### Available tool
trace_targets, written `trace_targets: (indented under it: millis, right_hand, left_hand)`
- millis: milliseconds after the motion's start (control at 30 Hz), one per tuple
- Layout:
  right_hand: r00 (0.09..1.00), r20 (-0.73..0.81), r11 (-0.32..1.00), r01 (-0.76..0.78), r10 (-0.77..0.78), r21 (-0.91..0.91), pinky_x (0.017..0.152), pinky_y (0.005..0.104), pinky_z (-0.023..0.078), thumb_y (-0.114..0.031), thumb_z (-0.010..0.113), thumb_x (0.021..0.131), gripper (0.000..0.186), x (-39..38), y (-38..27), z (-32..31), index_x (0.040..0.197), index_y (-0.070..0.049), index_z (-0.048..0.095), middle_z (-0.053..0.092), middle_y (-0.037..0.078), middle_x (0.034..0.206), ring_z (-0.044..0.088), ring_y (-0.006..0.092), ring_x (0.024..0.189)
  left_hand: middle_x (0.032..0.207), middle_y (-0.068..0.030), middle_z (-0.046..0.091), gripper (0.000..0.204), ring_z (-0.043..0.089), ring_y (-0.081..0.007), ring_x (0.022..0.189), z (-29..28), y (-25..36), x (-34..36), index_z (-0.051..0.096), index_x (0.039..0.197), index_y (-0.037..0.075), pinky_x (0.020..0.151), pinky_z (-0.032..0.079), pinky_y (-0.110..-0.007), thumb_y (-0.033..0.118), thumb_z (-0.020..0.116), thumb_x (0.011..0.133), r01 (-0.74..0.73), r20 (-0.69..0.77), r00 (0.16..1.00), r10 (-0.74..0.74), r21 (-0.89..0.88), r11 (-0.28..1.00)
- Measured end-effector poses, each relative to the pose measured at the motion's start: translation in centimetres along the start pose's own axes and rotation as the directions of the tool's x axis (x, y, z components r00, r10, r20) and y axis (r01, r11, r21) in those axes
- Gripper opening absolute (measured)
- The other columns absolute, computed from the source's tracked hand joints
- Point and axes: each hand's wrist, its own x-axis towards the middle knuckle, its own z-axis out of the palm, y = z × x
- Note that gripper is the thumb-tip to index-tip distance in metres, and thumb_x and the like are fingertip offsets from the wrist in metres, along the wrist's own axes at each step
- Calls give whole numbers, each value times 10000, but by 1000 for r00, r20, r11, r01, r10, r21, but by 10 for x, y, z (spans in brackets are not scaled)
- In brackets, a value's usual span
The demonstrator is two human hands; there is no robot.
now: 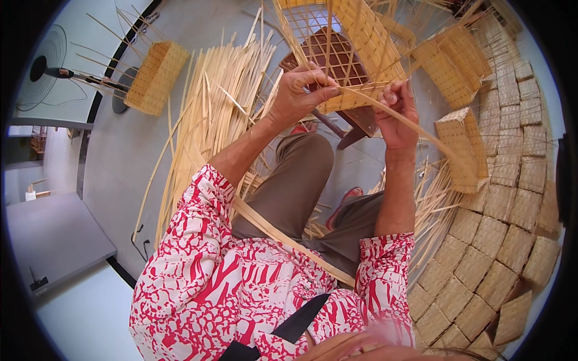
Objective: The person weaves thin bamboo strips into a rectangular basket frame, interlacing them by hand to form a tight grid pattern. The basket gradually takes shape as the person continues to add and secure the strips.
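A long pale bamboo strip point(430, 138) runs between my hands and trails off to the lower right. My left hand point(303, 90) pinches it between thumb and fingers, beside the near left corner of a half-woven bamboo basket point(374, 43). Curled around the strip further along is my right hand point(397, 113), at the basket's near right corner. The basket has an open lattice on one side and densely woven walls, with loose strip ends standing up. Beneath it is a dark red stool point(361, 120). Another wide strip point(289, 240) lies across my lap.
A large pile of loose strips point(208, 114) lies on the floor to the left, with more strips point(436, 195) to the right. Woven baskets point(155, 78), point(451, 63), point(462, 150) stand around. Stacked woven pieces point(481, 259) fill the right side. A fan point(39, 68) is far left.
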Motion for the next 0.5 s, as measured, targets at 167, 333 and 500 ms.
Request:
trace_targets:
  millis: [167, 333, 500]
  right_hand:
    - [999, -42, 769, -24, -3, -639, 853, 265, 516, -259, 704, 956, 605, 7, -9, 72, 1483, -30, 516, 595, 140, 1442, 594, 140, 973]
    - [991, 44, 604, -41, 125, -796, 890, 240, 462, -248, 802, 866, 750, 13, -9, 88, 1514, -48, 482, 579, 77, 1437, 532, 122, 1111]
    - [999, 33, 484, 26, 7, -875, 917, 275, 452, -260, 815, 878, 318, 1, -1, 81, 1059, -39, 675, 635, 95, 1296, 560, 138, 1068]
  left_hand:
    - [847, -29, 665, 119, 634, -116, 800, 1, 0, -2, 775, 946, 38, 653, 510, -263, 80, 827, 849, -31, 40, 999, 30, 40, 999]
    - [844, -57, 690, 153, 646, -173, 805, -3, 0, 0, 775, 895, 42, 723, 517, -298, 132, 860, 804, -53, 39, 998, 51, 66, 996]
    - [824, -63, 686, 154, 636, -166, 806, -2, 2, 2, 777, 895, 41, 733, 513, -301, 119, 864, 795, -30, 54, 998, 27, 54, 998]
